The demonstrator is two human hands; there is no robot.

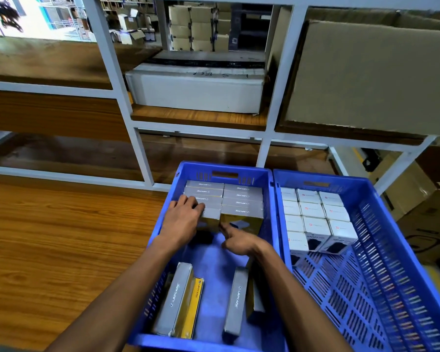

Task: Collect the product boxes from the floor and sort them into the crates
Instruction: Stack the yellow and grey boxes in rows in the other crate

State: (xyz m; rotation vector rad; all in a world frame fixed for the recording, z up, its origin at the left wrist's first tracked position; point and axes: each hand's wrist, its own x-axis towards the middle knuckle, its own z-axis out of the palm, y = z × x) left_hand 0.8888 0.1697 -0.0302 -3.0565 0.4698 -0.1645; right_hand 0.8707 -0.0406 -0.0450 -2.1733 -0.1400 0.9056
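Two blue crates side by side on a wooden floor (48, 250), long walls touching, short far ends against a white shelving rack (137, 148).

Left crate (269, 199): grey Lapcare boxes (241, 201) packed on edge in two columns against the far wall, tops level, yellow fronts facing the near side. Toward the near wall, three more of the same make, loose: a grey box (174, 301) and a yellow-faced box (192, 306) leaning together by the near-left corner, a third grey box (236, 303) standing on edge near the middle.

Right crate (391, 250): white boxes with red marks (313, 212) in three columns across the far half, slotted bottom bare toward the near end.

Left hand (183, 219) laid over the front box (211, 214) of the left column, fingers spread flat across its top, pressing rather than gripping. Right hand (239, 240) just below and beside it, forefinger and thumb stretched toward the yellow front of the neighbouring box (241, 221), tips touching or almost touching its lower edge, other fingers loosely curled, nothing held.

On the rack: a long white carton (196, 90) in the middle bay, a big brown carton (366, 85) at right.
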